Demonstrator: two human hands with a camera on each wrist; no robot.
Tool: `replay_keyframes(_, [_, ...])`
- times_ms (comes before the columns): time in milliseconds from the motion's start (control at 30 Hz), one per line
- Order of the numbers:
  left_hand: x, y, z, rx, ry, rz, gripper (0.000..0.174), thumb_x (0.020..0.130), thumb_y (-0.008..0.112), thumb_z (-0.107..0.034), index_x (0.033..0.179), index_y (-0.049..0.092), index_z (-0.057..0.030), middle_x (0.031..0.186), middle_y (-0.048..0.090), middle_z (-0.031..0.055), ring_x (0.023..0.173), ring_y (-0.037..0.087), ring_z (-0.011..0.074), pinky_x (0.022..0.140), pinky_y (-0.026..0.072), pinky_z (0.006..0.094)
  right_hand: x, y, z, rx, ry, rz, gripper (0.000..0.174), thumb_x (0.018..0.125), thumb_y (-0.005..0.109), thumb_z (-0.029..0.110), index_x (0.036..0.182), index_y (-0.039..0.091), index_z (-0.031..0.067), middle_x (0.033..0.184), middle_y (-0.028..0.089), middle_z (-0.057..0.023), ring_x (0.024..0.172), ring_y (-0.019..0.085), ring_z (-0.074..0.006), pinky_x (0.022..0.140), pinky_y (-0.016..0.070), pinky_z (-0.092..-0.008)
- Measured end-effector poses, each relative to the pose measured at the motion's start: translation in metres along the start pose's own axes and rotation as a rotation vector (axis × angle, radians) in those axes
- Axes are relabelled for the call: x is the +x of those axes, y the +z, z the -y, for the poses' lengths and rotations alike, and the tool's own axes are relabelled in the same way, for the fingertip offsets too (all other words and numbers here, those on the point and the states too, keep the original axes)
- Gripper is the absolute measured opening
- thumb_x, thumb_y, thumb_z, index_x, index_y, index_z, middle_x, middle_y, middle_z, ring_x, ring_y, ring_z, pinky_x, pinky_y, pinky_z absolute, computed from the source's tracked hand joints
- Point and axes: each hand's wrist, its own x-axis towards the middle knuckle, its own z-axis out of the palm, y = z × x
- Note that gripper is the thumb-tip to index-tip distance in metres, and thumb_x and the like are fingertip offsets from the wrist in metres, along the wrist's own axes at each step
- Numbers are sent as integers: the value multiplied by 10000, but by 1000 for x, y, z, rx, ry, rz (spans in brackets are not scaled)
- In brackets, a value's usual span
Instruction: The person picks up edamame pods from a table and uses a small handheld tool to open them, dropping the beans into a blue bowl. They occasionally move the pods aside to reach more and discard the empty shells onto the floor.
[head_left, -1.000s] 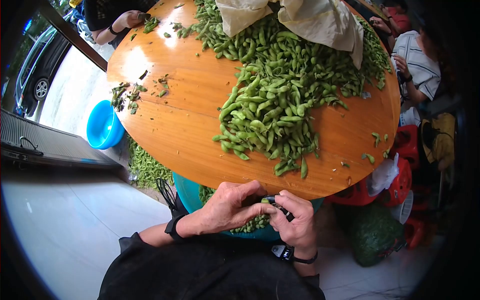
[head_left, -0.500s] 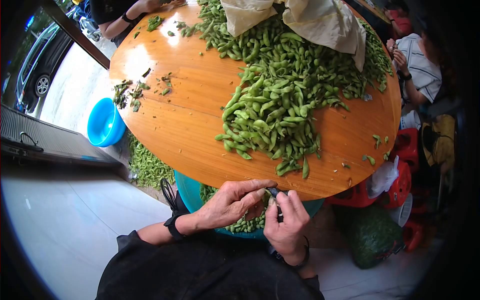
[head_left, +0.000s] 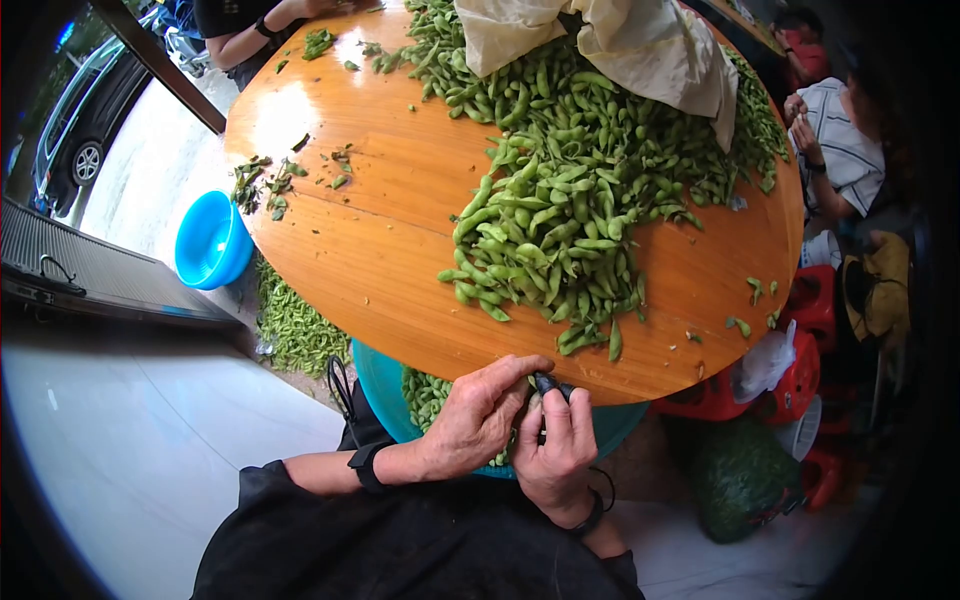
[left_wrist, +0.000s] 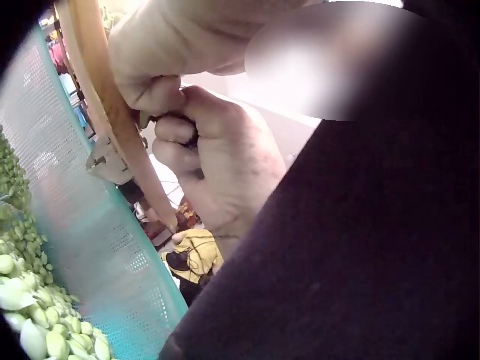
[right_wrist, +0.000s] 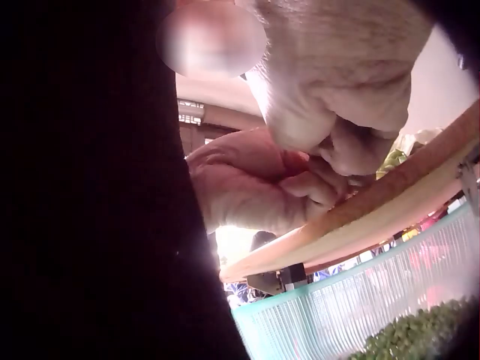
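Just above the near edge of the round table, my left hand [head_left: 478,418] and right hand [head_left: 556,455] meet at their fingertips. Between them they pinch a small green soybean pod [head_left: 532,383], mostly covered by the fingers. Dark covers [head_left: 545,384] show around the fingertips where the hands meet. In the left wrist view a bit of the pod [left_wrist: 145,118] peeks out between the fingers. Under the hands stands a teal mesh basket [head_left: 375,385] with pale green beans [left_wrist: 56,330] in it. A big heap of soybean pods [head_left: 560,200] lies on the table.
The wooden table [head_left: 370,270] also bears a cream cloth [head_left: 660,60] and leaf scraps [head_left: 280,180]. A blue basin [head_left: 212,240] and more pods [head_left: 300,325] are on the floor at left. Red stools [head_left: 790,380] and a green sack [head_left: 745,480] stand at right; other people sit around.
Both hands stay together and have shifted slightly, the right hand turning and drawing closer to the left. The pod shows less now. Across the table, another person's hand has moved toward the top edge.
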Motion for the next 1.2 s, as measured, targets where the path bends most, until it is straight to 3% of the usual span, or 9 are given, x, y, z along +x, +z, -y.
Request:
replay_keyframes(367, [1, 1, -15, -743, -468, -55, 419, 875, 387, -29, 1242, 585, 20, 898, 582, 21, 713, 483, 57, 660, 408, 188, 1, 8, 0, -24, -150, -54, 165, 864, 634, -29, 1022, 614, -71, 859, 544, -204, 687, 605, -350, 571, 512, -401])
replay_keyframes(500, [-3, 1, 2, -962, -457, 9, 395, 881, 424, -12, 1260, 535, 11, 972, 609, 36, 762, 523, 69, 714, 432, 193, 1, 8, -2, -74, -138, -134, 158, 862, 619, -28, 1014, 628, -71, 860, 559, -204, 690, 610, -354, 583, 519, -399])
replay_keyframes(767, [-3, 10, 4, -845, -318, 3, 237, 1034, 459, -103, 1227, 557, -5, 1057, 593, 5, 912, 548, 63, 802, 464, 200, 3, 3, -2, -80, -139, -183, 151, 863, 619, -9, 1001, 638, -68, 818, 577, -175, 669, 616, -342, 561, 512, -384])
replay_keyframes(867, [-4, 1, 12, -756, -293, 50, 230, 1060, 477, -161, 1211, 583, -23, 1005, 603, -12, 849, 556, 53, 754, 479, 197, 7, -7, -3, 123, 1, -88, 155, 854, 617, -25, 998, 655, -69, 822, 605, -170, 660, 634, -299, 584, 520, -366])
replay_keyframes(933, [-3, -4, 11, -762, -327, 102, 232, 1063, 482, -176, 1205, 595, -31, 975, 606, -22, 810, 558, 48, 722, 486, 196, 1, -15, -12, 445, 289, 98, 124, 846, 619, -28, 963, 639, -63, 790, 597, -157, 638, 625, -293, 579, 498, -350])
replay_keyframes(1000, [-1, -7, 3, -660, -481, 55, 219, 1063, 483, -167, 1165, 616, -26, 922, 608, -30, 726, 541, 45, 646, 472, 196, 2, -17, -16, 574, 390, 138, 85, 863, 619, -17, 927, 613, -73, 746, 585, -114, 601, 611, -219, 542, 470, -303])
replay_keyframes(1067, [-1, -9, 3, -652, -518, 61, 246, 1065, 481, -180, 1191, 616, -18, 925, 608, -33, 717, 536, 57, 619, 449, 205, 5, -19, -17, 992, 714, 147, 89, 883, 624, 3, 924, 609, -75, 731, 574, -72, 579, 584, -136, 515, 452, -277])
replay_keyframes(1133, [-1, -14, 5, -715, -447, 169, 264, 1058, 476, -148, 1241, 612, -14, 925, 614, -19, 694, 532, 76, 604, 439, 215, 7, -19, -17, 1064, 742, 122, 93, 895, 630, 15, 910, 606, -74, 739, 569, -50, 568, 557, -91, 497, 437, -257])
replay_keyframes(1200, [-3, -13, 11, -714, -425, 156, 287, 1049, 469, -122, 1284, 590, -10, 921, 613, -4, 698, 527, 85, 614, 438, 220, 5, -19, -20, 775, 504, 122, 104, 885, 643, 26, 920, 615, -68, 756, 587, -65, 566, 561, -116, 514, 453, -276])
